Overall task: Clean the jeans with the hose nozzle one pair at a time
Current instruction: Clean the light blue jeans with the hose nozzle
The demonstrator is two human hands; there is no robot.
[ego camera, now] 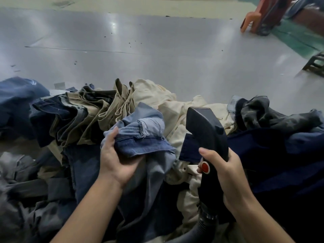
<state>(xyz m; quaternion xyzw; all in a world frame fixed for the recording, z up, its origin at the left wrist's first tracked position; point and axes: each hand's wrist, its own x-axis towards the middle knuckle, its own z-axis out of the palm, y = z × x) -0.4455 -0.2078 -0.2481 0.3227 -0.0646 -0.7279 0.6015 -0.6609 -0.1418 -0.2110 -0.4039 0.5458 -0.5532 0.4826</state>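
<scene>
Left hand (pixel 116 162) grips jeans (pixel 140 135) (pile's edge); floor (pixel 157 55) beyond.

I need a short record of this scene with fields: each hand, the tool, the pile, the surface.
left hand: grips blue jeans
right hand: holds nozzle, thumb near red button
nozzle: black, head points away from the person, hose below
pile: khaki, cream, dark blue and grey garments, crumpled
surface: grey table, small dark specks
background: orange stool, far right
</scene>
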